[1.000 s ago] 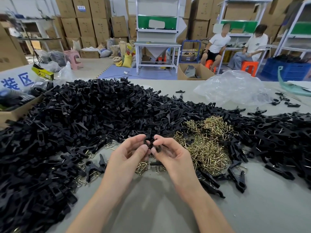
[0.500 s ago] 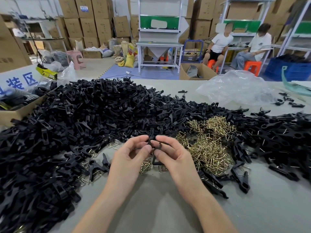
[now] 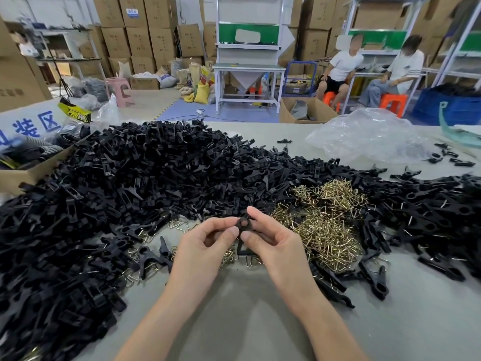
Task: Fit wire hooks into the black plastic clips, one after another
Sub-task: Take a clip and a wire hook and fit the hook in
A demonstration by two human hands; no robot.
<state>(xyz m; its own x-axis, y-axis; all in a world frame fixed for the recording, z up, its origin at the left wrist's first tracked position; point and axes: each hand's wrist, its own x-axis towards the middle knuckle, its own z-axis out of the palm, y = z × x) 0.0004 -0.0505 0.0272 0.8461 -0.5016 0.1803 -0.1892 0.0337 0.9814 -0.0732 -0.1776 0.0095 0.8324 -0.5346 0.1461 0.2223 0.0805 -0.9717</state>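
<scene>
Both hands are meeting over the grey tabletop [image 3: 247,324], fingers curled, pinching a single black plastic clip [image 3: 244,225] between them. The left hand [image 3: 200,247] is gripping it between thumb and forefinger. The right hand [image 3: 276,243] is pinching it from the other side, its forefinger reaching over the top. The clip's ringed end is showing between the fingertips, and the rest is hanging down between the two thumbs. I cannot tell whether a wire hook is in the fingers.

A heap of brass-coloured wire hooks [image 3: 325,225] is lying just right of the right hand, with a few strays beneath both hands. A great pile of black clips [image 3: 125,188] is spreading left of the left hand and beyond it. A crumpled clear plastic bag [image 3: 364,136] is sitting well beyond the right hand.
</scene>
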